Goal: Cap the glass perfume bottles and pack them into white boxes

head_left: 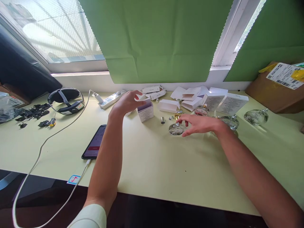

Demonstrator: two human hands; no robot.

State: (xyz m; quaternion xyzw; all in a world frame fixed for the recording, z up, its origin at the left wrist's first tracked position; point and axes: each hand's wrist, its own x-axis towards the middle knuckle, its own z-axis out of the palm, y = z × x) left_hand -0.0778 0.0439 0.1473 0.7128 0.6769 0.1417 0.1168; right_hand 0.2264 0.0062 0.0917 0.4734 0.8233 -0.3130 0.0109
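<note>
My left hand hovers over the near-left side of an upright small carton with a purple inside and printed text on its face. The thumb and fingers are apart. My right hand reaches in beside a round clear glass perfume bottle, thumb and fingers spread at its right side; whether they touch the glass I cannot tell. Between the hands stand a small silver cap and some tiny clear pieces. A gold-coloured part shows just behind the bottle.
Behind lie opened white cartons and standing printed boxes. More glass bottles stand to the right, by a cardboard box. Leftward are a phone on a cable, a power strip, a headset and black parts.
</note>
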